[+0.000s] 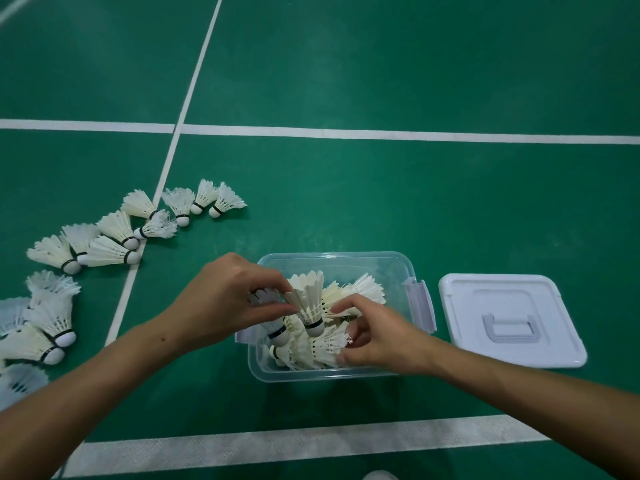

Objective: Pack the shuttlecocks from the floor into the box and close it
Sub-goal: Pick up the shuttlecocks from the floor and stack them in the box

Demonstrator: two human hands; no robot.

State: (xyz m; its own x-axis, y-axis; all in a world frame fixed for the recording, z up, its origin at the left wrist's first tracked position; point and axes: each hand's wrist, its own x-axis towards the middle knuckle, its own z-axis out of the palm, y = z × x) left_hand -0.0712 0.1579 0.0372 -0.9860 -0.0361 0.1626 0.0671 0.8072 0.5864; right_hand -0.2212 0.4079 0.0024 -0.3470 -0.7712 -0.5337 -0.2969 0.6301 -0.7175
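A clear plastic box point(388, 263) stands open on the green floor, with several white shuttlecocks lying inside. My left hand point(228, 299) is over its left rim and pinches the feathers of an upright shuttlecock point(310, 299), with another shuttlecock point(273, 329) under its fingers. My right hand point(375, 336) reaches into the box from the right, its curled fingers on the pile of shuttlecocks point(322, 348). Several more shuttlecocks point(114, 244) lie loose on the floor to the left.
The white lid point(509, 317) with its handle lies flat on the floor right of the box. More shuttlecocks point(45, 327) sit at the far left edge. White court lines point(311, 441) cross the floor in front and behind. A shoe tip point(379, 475) shows at the bottom.
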